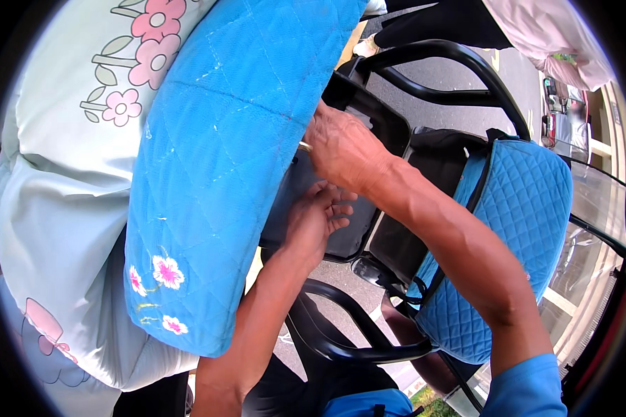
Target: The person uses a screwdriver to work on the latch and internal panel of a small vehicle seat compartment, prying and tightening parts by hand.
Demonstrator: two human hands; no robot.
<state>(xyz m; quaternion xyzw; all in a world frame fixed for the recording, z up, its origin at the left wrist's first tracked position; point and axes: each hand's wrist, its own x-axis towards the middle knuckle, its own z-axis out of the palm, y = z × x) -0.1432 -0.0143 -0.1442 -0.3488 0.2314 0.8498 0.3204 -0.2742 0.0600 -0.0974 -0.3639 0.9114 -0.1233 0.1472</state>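
Note:
A blue quilted seat cushion (215,139) with embroidered flowers is tipped up on the left, over a dark open compartment (351,240). My right hand (344,149) is closed at the cushion's edge. Its fingertips are hidden there, and a small brass-coloured piece (305,146) shows just beside it. Lower down, my left hand (316,219) is turned palm up over the compartment, fingers apart and loosely bent, with nothing seen in it. The cushion covers part of my left forearm.
A pale padded cover (69,181) with pink flowers fills the far left. Black curved armrests (452,52) flank the seat, and a blue quilted backrest (522,208) stands at right. Another person's pink sleeve (556,35) shows at upper right, above grey pavement (424,90).

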